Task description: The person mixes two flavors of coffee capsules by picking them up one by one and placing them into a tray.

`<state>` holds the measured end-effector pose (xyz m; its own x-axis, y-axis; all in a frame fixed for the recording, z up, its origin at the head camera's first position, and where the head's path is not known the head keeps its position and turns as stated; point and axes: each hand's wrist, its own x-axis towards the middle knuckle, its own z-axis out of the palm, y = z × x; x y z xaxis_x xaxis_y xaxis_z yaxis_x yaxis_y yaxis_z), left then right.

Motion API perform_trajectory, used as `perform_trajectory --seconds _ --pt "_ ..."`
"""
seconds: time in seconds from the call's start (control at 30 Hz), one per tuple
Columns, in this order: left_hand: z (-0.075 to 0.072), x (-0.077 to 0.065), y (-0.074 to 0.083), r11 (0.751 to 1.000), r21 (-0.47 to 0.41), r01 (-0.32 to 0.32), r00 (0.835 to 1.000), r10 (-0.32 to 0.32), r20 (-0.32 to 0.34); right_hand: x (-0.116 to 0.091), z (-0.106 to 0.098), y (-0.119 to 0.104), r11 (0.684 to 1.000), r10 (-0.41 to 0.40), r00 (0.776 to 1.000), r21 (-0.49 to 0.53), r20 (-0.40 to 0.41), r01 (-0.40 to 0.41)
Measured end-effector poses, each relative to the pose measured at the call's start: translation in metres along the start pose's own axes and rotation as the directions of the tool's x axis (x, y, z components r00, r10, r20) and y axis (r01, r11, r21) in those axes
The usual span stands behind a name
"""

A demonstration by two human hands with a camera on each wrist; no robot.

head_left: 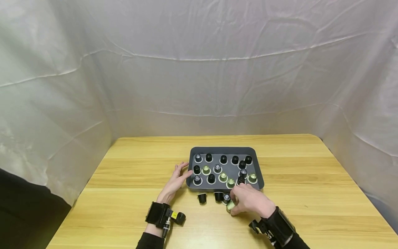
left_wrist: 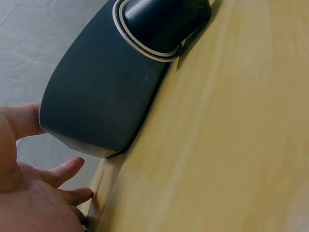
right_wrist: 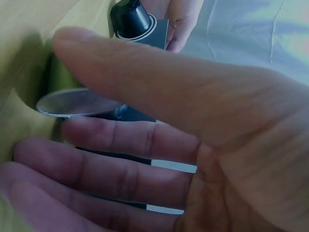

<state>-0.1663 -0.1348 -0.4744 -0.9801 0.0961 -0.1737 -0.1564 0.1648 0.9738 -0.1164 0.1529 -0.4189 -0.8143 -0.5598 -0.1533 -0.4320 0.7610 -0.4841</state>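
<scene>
A dark grey tray [head_left: 230, 150] holds black, green and silver-grey coffee capsules standing on their rims. My left hand [head_left: 174, 181] rests by the tray's left side, its thumb touching the wall and its other fingers loosely spread, as the left wrist view also shows. In front of the tray my right hand [head_left: 251, 200] pinches a green capsule [head_left: 230, 206] between thumb and index finger, low over the tabletop. In the right wrist view that capsule's pale foil lid [right_wrist: 79, 102] faces the fingers, and the thumb hides part of its body.
A silver-grey capsule [head_left: 226, 198] and a black capsule [head_left: 219, 196] lie beside the right fingers, before the tray's front wall. Another black capsule [head_left: 202, 198] lies farther left. The wooden table [head_left: 130, 166] is bordered by hanging grey-white cloth [head_left: 199, 86].
</scene>
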Motion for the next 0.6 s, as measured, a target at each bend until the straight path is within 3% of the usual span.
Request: perform_trajectory --seconds 0.33,0.6 --pt "-0.0007 -0.0006 0.0001 1.000 0.005 0.003 1.000 -0.003 0.003 0.0017 0.0021 -0.0010 0.998 0.069 0.998 -0.006 0.006 -0.069" --pt "-0.0003 -0.0005 0.0002 1.000 0.008 -0.002 1.000 0.002 -0.001 0.0049 0.0078 -0.0042 0.998 0.059 0.998 -0.035 -0.038 -0.061"
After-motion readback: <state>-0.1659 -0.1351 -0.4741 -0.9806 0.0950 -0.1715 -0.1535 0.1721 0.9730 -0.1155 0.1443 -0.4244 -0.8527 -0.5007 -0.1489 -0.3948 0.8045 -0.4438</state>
